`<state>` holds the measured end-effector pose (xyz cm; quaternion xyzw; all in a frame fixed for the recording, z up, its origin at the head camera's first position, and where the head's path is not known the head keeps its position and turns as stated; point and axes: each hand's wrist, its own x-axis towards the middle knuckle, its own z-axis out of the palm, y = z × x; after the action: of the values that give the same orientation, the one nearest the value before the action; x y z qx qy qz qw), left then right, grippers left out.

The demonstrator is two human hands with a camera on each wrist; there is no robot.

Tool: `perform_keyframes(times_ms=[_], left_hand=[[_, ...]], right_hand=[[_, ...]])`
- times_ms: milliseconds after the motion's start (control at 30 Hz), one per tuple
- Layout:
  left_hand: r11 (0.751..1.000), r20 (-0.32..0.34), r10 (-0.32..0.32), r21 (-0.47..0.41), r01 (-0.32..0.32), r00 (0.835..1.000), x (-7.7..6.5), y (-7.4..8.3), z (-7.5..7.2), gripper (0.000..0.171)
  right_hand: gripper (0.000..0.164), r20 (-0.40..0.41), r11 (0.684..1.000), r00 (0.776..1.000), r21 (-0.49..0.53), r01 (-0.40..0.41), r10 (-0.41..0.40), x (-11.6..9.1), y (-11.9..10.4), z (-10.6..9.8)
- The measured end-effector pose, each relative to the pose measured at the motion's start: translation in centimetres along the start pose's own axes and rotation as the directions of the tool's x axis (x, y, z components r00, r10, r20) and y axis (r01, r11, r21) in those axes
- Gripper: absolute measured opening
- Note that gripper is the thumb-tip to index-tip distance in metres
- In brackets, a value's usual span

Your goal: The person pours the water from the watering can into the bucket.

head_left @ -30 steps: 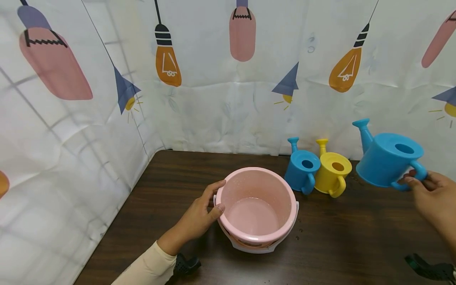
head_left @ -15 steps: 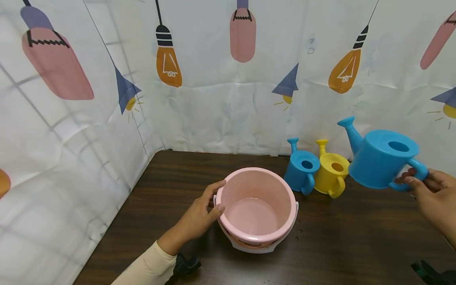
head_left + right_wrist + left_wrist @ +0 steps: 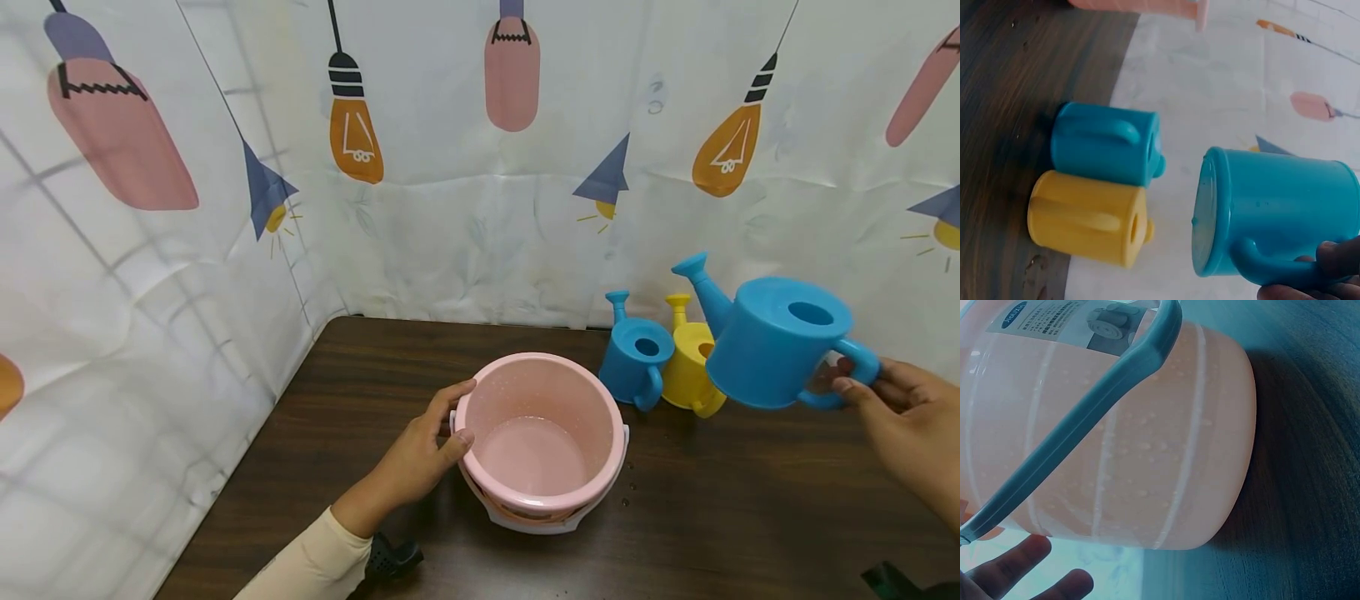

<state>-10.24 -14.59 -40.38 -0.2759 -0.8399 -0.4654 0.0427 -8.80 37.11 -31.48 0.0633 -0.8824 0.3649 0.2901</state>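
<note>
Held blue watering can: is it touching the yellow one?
Apart. The right wrist view shows white backdrop between the held blue watering can and the yellow watering can; in the head view they overlap.

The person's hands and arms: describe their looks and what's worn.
The left hand and right hand are gloveless. On the left arm, a cream sleeve ends near the wrist, with a black piece showing beside its cuff. No sleeve shows on the right arm before the frame's edge; another dark piece shows below it.
</note>
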Motion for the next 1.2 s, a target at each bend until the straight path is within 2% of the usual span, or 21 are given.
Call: perform_keyframes(times_ms=[233,400,467,633,800,900,1200], left_hand=[[1.0,-0.002,-0.002,0.003,0.002,1.0,0.0,0.0,0.0,0.061],[1.0,-0.001,0.001,-0.005,-0.001,1.0,0.0,0.0,0.0,0.061],[1.0,-0.001,0.003,-0.007,-0.003,1.0,0.0,0.0,0.0,0.061],[1.0,-0.001,0.006,-0.01,-0.006,1.0,0.0,0.1,-0.1,0.061],[1.0,0.005,0.003,-0.019,-0.003,1.0,0.0,0.1,0.0,0.061],[1.0,0.005,-0.002,-0.019,0.002,1.0,0.0,0.2,0.0,0.061],[1.0,0.003,-0.004,-0.005,0.004,1.0,0.1,0.1,0.0,0.061]], right_hand=[[0.039,0.034,1.0,0.999,-0.029,-0.01,0.011,-0.4,-1.5,0.3],[0.036,0.049,0.998,0.998,0.041,0.046,-0.048,-0.5,-2.3,0.5],[0.036,0.064,0.998,0.996,0.039,0.052,-0.055,-0.7,-2.7,0.5],[0.041,0.095,0.996,0.995,-0.089,0.008,0.0,-1.1,-3.7,0.6],[0.045,0.106,0.986,0.994,-0.168,-0.021,0.039,-1.6,-4.2,0.6],[0.046,0.115,0.98,0.992,-0.197,-0.035,0.059,-1.8,-4.4,0.7],[0.04,0.177,0.98,0.981,-0.195,-0.046,0.081,-1.9,-5.3,1.0]])
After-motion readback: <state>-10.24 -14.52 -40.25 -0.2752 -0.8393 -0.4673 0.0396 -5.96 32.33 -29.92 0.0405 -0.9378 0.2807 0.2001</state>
